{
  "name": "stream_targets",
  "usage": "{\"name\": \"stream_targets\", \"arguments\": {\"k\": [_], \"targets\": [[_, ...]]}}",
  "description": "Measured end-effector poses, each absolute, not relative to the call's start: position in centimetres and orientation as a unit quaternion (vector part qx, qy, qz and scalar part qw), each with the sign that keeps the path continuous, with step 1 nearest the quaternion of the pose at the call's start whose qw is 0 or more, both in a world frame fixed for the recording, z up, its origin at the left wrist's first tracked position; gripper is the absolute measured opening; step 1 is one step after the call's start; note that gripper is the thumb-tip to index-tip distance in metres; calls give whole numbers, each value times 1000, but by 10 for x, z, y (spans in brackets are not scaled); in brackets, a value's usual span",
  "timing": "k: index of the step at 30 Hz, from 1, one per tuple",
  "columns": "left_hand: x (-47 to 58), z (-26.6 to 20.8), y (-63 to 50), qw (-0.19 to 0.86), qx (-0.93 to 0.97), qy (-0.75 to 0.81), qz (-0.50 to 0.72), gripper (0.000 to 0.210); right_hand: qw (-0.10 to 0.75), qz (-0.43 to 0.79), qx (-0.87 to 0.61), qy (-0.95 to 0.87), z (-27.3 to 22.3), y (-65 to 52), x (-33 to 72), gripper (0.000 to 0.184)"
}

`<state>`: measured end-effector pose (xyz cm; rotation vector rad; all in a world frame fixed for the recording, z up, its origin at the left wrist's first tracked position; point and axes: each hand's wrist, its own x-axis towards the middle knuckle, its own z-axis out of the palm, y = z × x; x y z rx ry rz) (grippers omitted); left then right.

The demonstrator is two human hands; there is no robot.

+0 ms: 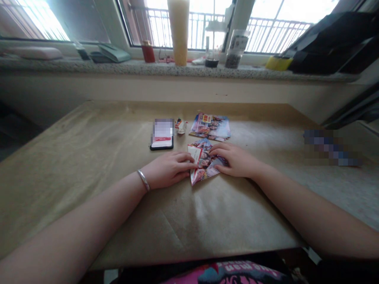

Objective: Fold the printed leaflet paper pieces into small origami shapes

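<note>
A colourful printed leaflet (204, 161) with pictures of people lies on the table in front of me. Its left edge is folded over as a pale flap with a red border. My left hand (170, 169), with a silver bracelet on its wrist, rests stretched fingers on that flap. On the right part of the sheet, the fingers and thumb of my right hand (237, 159) are spread apart, pressing it down; they hide its right corner. Just behind is a stack of similar leaflets (211, 126).
A phone (162, 144) and a small crumpled wrapper (181, 127) lie left of the stack. A blurred-out flat item (331, 148) is at the table's right. Beyond the table, the windowsill (118, 69) holds a tall yellow cylinder (179, 35), a red container (148, 52) and a black bag (328, 47).
</note>
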<state>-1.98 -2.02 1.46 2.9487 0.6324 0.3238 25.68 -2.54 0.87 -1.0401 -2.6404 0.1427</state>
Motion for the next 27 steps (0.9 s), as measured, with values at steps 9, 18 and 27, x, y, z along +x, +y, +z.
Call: {"name": "stream_targets", "arguments": {"k": [9, 18, 27], "targets": [[-16, 15, -22, 20, 974, 201, 107, 38, 73, -96, -458, -881, 7, -33, 224, 40], [-14, 15, -22, -36, 981, 164, 95, 39, 141, -36, -470, -871, -2, -26, 226, 46], [-14, 24, -28, -121, 968, 190, 113, 25, 150, -21, -461, -874, -4, -25, 230, 51]]}}
